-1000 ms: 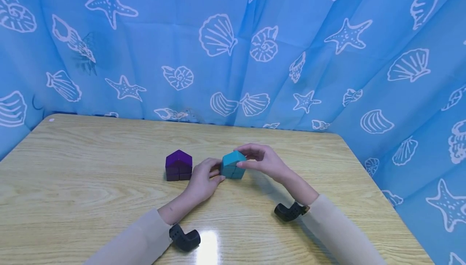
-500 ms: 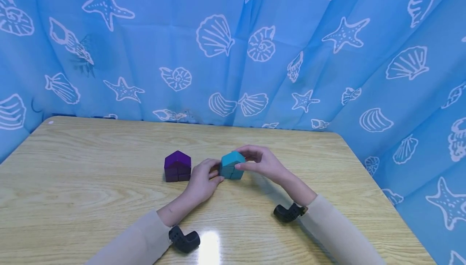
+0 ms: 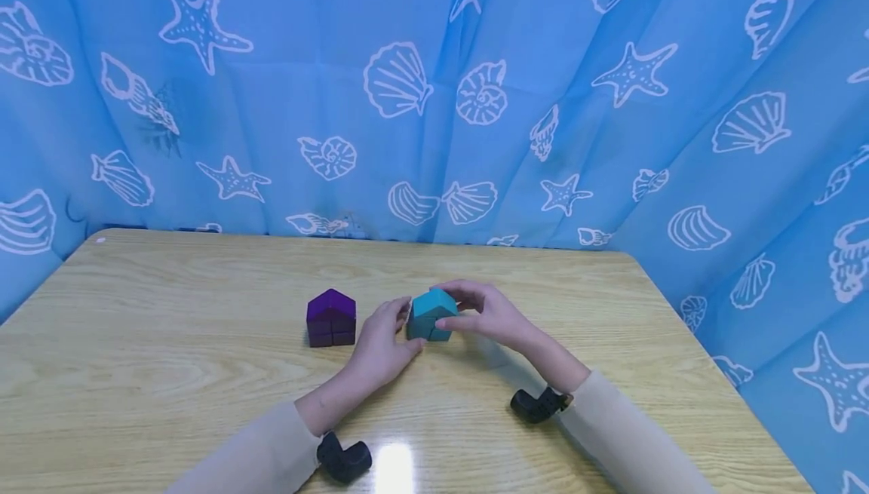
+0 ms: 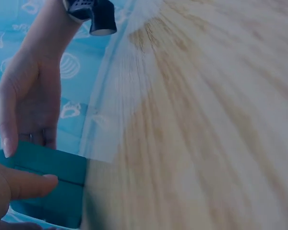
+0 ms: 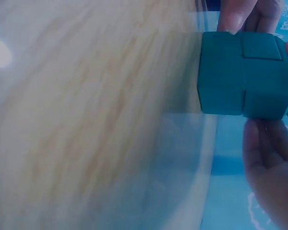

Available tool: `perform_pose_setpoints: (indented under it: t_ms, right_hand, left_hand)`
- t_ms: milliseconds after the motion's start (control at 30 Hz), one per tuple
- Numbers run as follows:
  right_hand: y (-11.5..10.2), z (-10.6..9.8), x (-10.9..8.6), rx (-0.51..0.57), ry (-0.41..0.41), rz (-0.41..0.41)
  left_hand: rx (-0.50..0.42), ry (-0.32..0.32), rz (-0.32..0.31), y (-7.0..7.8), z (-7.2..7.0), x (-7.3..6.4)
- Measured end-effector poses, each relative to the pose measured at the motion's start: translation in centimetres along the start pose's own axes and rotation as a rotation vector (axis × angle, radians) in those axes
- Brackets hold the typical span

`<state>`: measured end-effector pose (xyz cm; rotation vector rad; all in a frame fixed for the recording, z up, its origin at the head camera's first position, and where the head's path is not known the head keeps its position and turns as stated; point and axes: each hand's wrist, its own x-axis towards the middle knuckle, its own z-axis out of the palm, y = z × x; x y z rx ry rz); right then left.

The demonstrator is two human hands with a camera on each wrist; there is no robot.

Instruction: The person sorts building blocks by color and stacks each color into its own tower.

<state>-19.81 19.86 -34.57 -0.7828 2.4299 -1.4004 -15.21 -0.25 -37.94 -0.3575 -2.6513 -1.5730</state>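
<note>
A small teal block house (image 3: 432, 313) with a peaked roof stands on the table. My right hand (image 3: 494, 317) holds its right side, thumb at the front and fingers toward the back. My left hand (image 3: 377, 347) is spread at the left side, its fingers fairly straight and its thumb close to the lower front. In the left wrist view that thumb lies across the teal blocks (image 4: 62, 165); whether it touches them I cannot tell. Seams between the teal blocks (image 5: 223, 74) show in the right wrist view. A purple block house (image 3: 331, 319) of like shape stands left of my left hand.
The wooden table (image 3: 170, 373) reaches back to a blue curtain (image 3: 285, 102) with white shells and starfish, which also runs along the right side. Black camera mounts (image 3: 344, 460) sit on both wrists. Light glares on the table near the front.
My left hand's fingers have straightened and lifted a little off the teal house's left side. My right hand keeps its hold, thumb slightly lower. The head view has tilted slightly upward.
</note>
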Motion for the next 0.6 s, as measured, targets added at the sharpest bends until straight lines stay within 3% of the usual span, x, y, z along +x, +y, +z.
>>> perform_pose_setpoints:
  t_ms: [133, 367, 600]
  right_hand:
    - [-0.2, -0.5, -0.1, -0.018, -0.014, -0.01]
    - [-0.5, -1.7, -0.6, -0.044, -0.023, -0.037]
    - [-1.0, -2.6, -0.9, -0.083, 0.023, -0.089]
  left_hand:
    - [0.108, -0.012, 0.045, 1.0, -0.5, -0.2]
    - [0.305, -0.016, 0.203, 3.2, -1.8, -1.2]
    - [0.487, 0.085, 0.417, 4.8, -4.5, -1.7]
